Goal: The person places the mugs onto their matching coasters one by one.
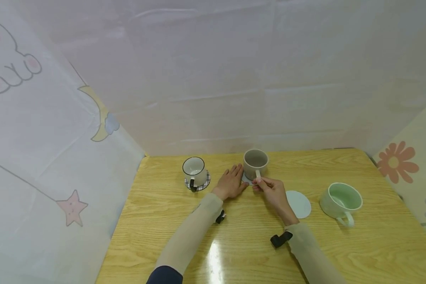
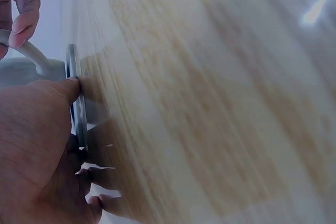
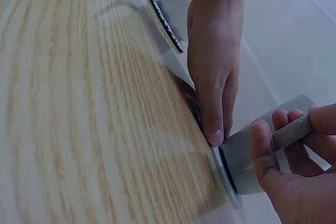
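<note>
Near the back edge of the table, a grey mug (image 1: 249, 170) stands upright on a round grey coaster (image 1: 246, 181). My right hand (image 1: 274, 194) pinches the mug's handle (image 3: 294, 132) between thumb and fingers. On the mug's left, my left hand (image 1: 230, 184) lies with its fingers stretched out beside the coaster. Its thumb (image 3: 214, 132) touches the coaster's rim close to the mug's base. In the left wrist view the coaster (image 2: 80, 116) appears edge-on by the thumb. The mug hides most of the coaster's top.
Left of my hands, a white mug with a black rim (image 1: 199, 178) stands on a plaid coaster (image 1: 206, 183). To the right lie a pale round coaster (image 1: 299, 204) and a green mug (image 1: 331, 206), which stands directly on the wooden table (image 1: 163, 225). Printed sheets (image 1: 213, 86) hang behind and beside the table.
</note>
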`<act>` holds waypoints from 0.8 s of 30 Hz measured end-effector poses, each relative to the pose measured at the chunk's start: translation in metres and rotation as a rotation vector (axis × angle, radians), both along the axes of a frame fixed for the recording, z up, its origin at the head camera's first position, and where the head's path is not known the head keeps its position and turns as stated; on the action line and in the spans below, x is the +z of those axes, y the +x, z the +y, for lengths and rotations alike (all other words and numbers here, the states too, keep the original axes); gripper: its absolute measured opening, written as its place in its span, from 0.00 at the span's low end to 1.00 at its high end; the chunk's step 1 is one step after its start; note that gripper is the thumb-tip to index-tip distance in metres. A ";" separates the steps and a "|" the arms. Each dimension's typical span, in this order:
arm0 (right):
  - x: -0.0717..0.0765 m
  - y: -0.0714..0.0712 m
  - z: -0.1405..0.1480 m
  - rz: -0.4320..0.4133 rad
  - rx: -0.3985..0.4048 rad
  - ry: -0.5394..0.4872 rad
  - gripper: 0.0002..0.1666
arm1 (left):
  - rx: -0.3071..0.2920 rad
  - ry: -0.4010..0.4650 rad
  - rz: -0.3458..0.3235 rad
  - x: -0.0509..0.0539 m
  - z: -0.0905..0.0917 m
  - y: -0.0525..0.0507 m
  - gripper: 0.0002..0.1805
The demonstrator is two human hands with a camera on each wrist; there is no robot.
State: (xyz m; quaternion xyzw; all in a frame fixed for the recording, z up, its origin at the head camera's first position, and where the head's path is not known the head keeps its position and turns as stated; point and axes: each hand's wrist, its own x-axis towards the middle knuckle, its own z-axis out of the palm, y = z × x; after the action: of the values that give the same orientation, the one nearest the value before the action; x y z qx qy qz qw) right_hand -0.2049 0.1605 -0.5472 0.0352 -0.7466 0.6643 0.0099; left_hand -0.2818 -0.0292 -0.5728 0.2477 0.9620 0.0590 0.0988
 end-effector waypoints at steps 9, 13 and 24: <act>-0.001 0.000 -0.002 0.013 0.014 -0.008 0.21 | -0.006 -0.032 -0.013 0.003 0.000 0.000 0.43; -0.002 0.000 -0.003 0.001 0.008 -0.017 0.21 | -0.003 -0.034 -0.024 0.000 0.000 -0.002 0.43; -0.003 0.003 -0.006 -0.016 -0.017 -0.026 0.21 | -0.017 -0.004 0.027 0.007 -0.001 0.005 0.42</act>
State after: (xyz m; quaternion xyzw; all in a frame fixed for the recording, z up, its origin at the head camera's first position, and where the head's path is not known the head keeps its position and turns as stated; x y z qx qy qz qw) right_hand -0.2022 0.1547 -0.5505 0.0235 -0.7382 0.6741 0.0102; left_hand -0.2768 -0.0303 -0.5662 0.2564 0.9612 0.0531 0.0867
